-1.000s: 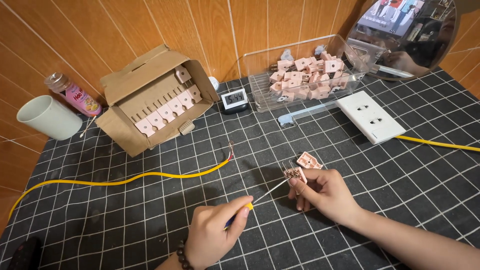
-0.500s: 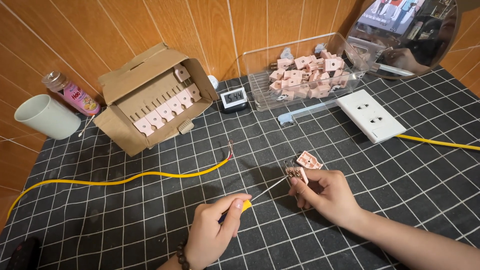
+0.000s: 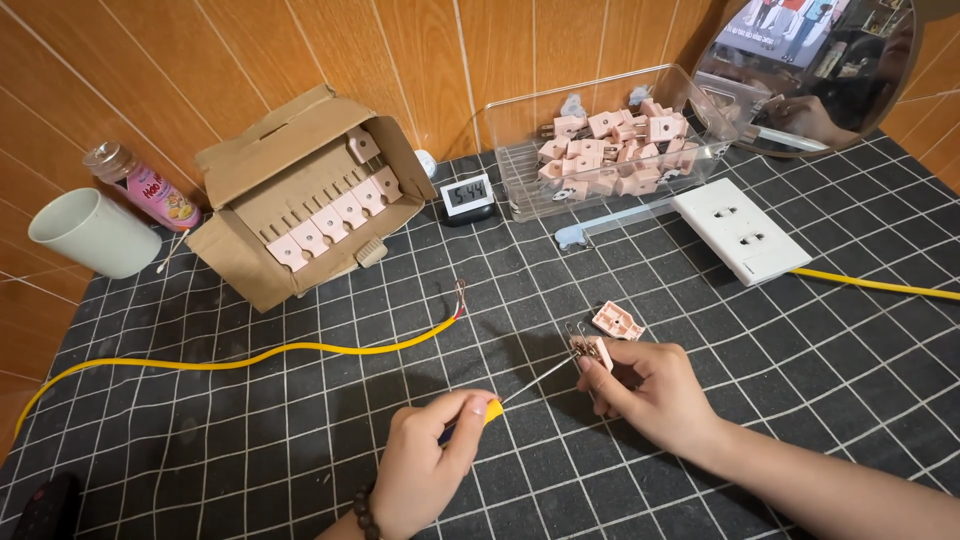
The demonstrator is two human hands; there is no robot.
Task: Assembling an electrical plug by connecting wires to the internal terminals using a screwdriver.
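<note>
- Head view: a black mat with a white grid (image 3: 300, 450) covers the work surface, set against a wall of orange-brown tiles.
- Left hand (image 3: 425, 475): fingers pinched around the yellow handle of a small screwdriver (image 3: 505, 400); a dark bead bracelet sits at the wrist.
- Screwdriver shaft: thin, metal, angled up and to the right, its tip at the part held in the other hand.
- Right hand (image 3: 645, 390): fingers closed on a small pink plug part (image 3: 590, 348) with metal prongs, held just above the mat near the middle of the view.
- Second pink plug piece (image 3: 617, 320): lying on the mat just beyond the right hand, not touched.
- Yellow cable (image 3: 250, 358): runs across the mat from the left edge; its bare wire end lies well apart from both hands.
- Cardboard box (image 3: 300, 200): open, tipped on its side at the back left, with a row of pink pieces inside.
- Clear plastic tray (image 3: 500, 150): at the back, heaped with pink plug parts.
- Small digital clock (image 3: 467, 197): between box and tray.
- White socket strip (image 3: 740, 230): at the right, with its own yellow cord leading off to the right edge.
- White cup (image 3: 90, 232) and small pink-labelled bottle (image 3: 140, 185): far left, side by side.
- Round mirror (image 3: 820, 70): upper right corner.
</note>
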